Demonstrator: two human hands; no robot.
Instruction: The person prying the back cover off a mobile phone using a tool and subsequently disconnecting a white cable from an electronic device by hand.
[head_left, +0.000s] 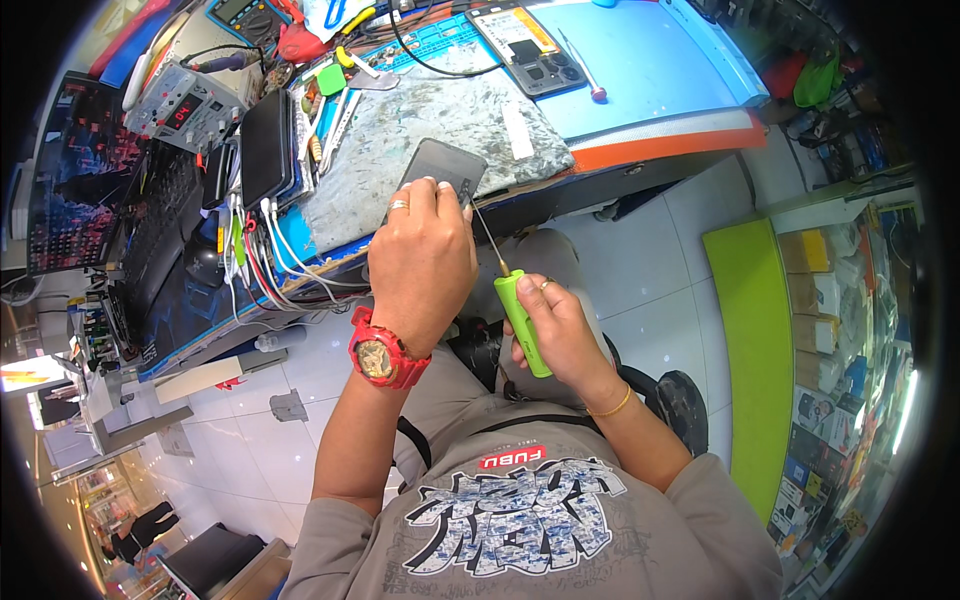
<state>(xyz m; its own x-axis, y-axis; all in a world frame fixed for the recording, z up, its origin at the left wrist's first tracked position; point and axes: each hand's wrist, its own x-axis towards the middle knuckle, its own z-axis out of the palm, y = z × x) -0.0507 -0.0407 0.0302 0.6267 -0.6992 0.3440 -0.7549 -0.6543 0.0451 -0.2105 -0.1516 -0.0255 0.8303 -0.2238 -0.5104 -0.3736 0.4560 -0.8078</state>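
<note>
My left hand (pixel 425 235), with a ring and a red watch at the wrist, is closed over a dark grey phone (pixel 447 160) at the front edge of the workbench. Its fingers hide the phone's lower left part. Small dark camera openings show near the phone's right edge. In my right hand (pixel 555 325) is a lime-green-handled tool (pixel 522 325), the fingers wrapped round its thick grip. The tool's thin metal shaft slants up and left, its tip at the phone's edge beside the openings. Whether the tip touches there I cannot tell.
A stained grey mat (pixel 375 150) covers the bench. Behind lie an opened phone (pixel 530 55) and a slim screwdriver (pixel 585 70). At left are a black phone-like slab (pixel 268 148), cables (pixel 265 245), a power supply (pixel 185 108) and a monitor (pixel 75 180). A green-topped counter (pixel 745 350) stands right.
</note>
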